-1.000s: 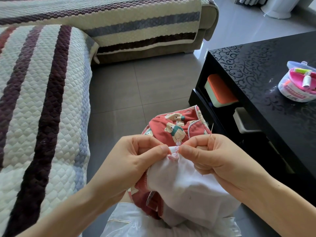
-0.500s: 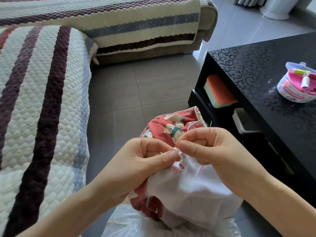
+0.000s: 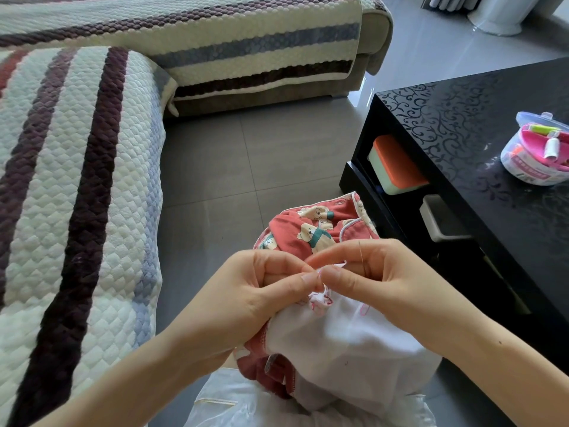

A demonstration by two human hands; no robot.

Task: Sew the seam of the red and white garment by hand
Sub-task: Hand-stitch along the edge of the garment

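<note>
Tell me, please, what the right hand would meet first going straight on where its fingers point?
Probably the left hand, whose fingertips pinch the seam of the garment just across from it; depth is unclear.

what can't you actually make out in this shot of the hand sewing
All in the head view.
The seam of the garment: the stitch spot is covered by fingertips of the left hand and right hand.
The needle: only a thin sliver shows; the rest is lost among the right hand's fingers.
The sewing box: cut off by the right edge; label too small to read.

Striped sofa (image 3: 77, 180); sewing box (image 3: 537, 152) on black table (image 3: 462, 124)
</note>
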